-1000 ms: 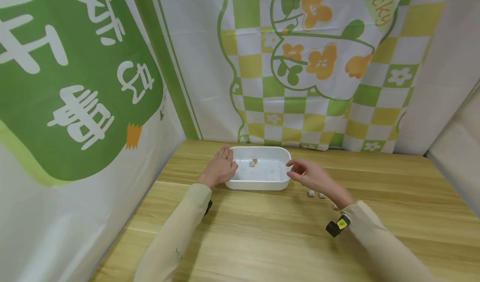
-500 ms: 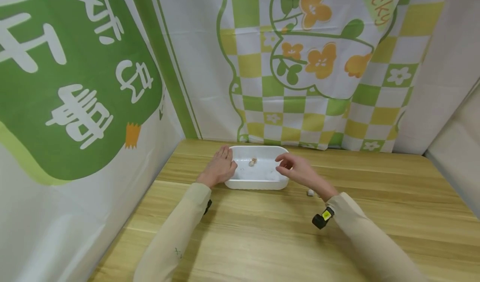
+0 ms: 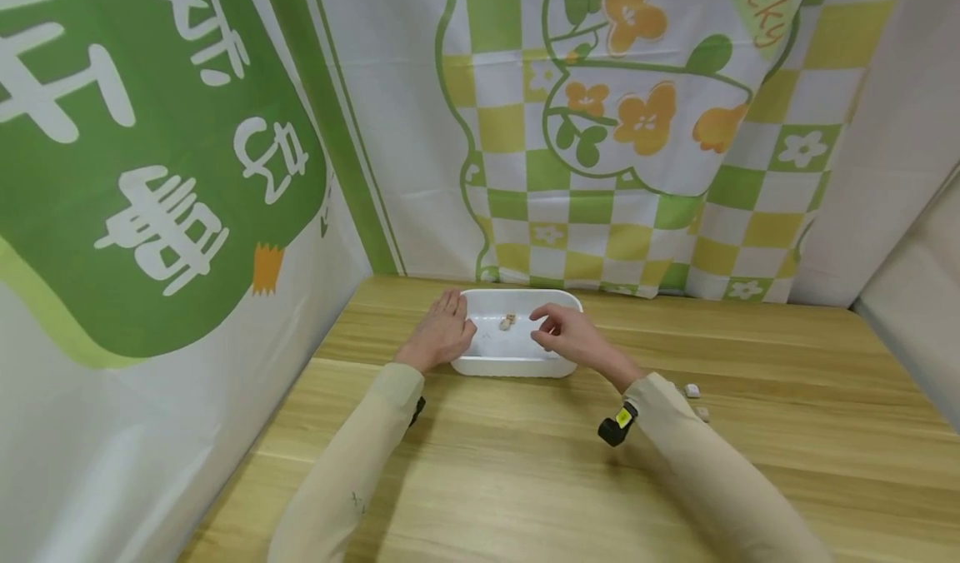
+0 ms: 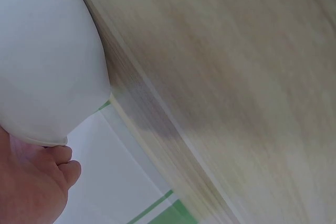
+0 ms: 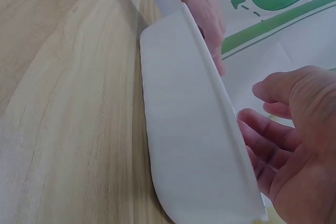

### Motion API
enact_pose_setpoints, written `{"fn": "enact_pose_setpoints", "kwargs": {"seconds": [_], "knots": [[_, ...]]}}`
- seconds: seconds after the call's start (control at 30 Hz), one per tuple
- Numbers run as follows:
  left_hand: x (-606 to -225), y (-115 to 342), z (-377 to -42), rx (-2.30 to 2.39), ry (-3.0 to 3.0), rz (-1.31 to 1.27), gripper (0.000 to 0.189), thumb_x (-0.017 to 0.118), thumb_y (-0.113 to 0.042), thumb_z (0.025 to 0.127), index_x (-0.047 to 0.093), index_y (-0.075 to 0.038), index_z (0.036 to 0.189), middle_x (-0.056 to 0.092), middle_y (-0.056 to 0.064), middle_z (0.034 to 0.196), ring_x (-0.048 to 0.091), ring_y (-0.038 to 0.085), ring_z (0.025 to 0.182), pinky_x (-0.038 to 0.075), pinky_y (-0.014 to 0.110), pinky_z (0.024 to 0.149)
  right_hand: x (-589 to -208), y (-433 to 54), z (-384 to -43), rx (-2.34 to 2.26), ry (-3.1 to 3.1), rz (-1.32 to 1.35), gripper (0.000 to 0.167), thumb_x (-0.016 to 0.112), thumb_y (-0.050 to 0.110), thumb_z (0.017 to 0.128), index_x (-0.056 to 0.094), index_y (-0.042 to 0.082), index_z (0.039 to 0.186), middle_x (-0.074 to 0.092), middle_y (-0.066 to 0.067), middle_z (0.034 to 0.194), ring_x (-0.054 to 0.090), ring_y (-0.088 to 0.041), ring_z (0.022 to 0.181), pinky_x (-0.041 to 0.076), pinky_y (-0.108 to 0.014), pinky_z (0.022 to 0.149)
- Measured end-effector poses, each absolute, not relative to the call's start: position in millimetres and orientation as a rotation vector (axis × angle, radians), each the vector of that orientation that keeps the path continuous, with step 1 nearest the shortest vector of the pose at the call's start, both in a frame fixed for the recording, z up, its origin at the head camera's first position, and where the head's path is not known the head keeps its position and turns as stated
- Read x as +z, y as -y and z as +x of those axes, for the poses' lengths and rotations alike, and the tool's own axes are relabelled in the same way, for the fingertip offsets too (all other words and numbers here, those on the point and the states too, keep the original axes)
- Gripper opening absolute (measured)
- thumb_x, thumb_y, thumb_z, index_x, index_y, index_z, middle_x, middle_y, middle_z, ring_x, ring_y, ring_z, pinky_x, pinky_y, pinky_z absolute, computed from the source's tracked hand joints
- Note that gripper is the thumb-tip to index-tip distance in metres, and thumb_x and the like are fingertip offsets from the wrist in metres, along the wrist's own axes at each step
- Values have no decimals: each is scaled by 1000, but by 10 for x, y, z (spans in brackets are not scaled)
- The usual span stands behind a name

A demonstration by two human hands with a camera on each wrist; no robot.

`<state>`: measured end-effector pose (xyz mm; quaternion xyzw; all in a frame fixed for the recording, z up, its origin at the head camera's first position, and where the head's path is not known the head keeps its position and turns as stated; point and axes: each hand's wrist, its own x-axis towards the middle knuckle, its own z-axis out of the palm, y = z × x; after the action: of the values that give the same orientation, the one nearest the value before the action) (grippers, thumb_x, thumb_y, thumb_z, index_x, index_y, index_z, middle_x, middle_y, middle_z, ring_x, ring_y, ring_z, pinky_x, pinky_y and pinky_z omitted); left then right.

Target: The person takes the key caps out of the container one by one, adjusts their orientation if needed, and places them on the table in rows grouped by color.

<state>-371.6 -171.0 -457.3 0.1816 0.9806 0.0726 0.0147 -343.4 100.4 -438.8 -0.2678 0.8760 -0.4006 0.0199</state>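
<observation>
A white plastic basin (image 3: 517, 367) sits near the back of the table. A few small cream and brown pieces (image 3: 507, 321) lie together inside it, too small to identify. My left hand (image 3: 438, 334) holds its left rim, with the thumb on the inner side. Over the right half of the basin hovers my right hand (image 3: 573, 334). In the right wrist view the thumb (image 5: 273, 87) stands apart from the loosely bent fingers, and nothing shows between them.
Two small pale block-like pieces lie right of my right forearm, a white piece (image 3: 692, 391) and a greyer piece (image 3: 702, 414). The wooden table (image 3: 480, 463) meets a patterned curtain (image 3: 540, 213) behind the basin. A green and white sheet (image 3: 225, 321) hangs at the left.
My right hand has moved left, from the basin's right rim to above its inside. The forearm now covers where pale pieces showed earlier, and two appear on its right. The left hand has stayed put.
</observation>
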Motion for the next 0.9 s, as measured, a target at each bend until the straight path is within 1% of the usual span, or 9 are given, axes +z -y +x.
{"fn": "enact_pose_setpoints", "kwargs": {"seconds": [0.2,0.37,0.47,0.57,0.7,0.8,0.9], "knots": [[-4568,1702,-3717,214,-3058,559,67,14,-34,101,15,8,153,9,25,163,8,37,153,10,46,127,-4458,-894,-3534,-1230,-2668,-798,35,61,18,95,59,5,128,71,-12,94,65,-14,72,54,-25,59],[-4566,1696,-3717,232,-3054,560,67,14,-34,101,15,9,153,9,26,163,8,37,153,10,46,127,-4504,-796,-3615,-1191,-2683,-747,38,62,17,94,58,3,128,71,-12,93,65,-12,70,54,-24,59],[-4559,1699,-3722,233,-3056,554,67,14,-34,101,14,8,153,8,25,163,7,36,153,10,45,127,-4506,-739,-3663,-1171,-2687,-721,40,63,18,93,58,2,129,70,-11,91,65,-15,69,52,-24,58],[-4553,1703,-3729,227,-3057,550,67,14,-34,101,14,8,154,6,24,163,6,36,153,10,45,127,-4506,-686,-3706,-1173,-2679,-689,40,65,18,93,59,3,129,70,-10,89,67,-20,70,50,-24,55],[-4556,1703,-3735,236,-3059,560,67,15,-34,101,16,8,153,8,25,163,8,37,153,10,46,127,-4539,-634,-3760,-1208,-2641,-637,39,65,16,92,60,3,128,69,-11,87,68,-25,70,52,-26,53],[-4568,1701,-3741,231,-3056,564,67,15,-34,101,16,8,153,8,25,163,9,38,153,10,46,127,-4572,-597,-3795,-1227,-2615,-600,38,65,17,92,60,2,127,68,-11,87,68,-25,69,55,-28,53],[-4584,1704,-3749,216,-3052,566,66,16,-33,101,16,8,153,7,24,163,8,38,153,10,46,127,-4602,-557,-3831,-1235,-2605,-568,37,66,17,92,60,3,126,67,-11,88,67,-23,68,56,-28,53]]}}
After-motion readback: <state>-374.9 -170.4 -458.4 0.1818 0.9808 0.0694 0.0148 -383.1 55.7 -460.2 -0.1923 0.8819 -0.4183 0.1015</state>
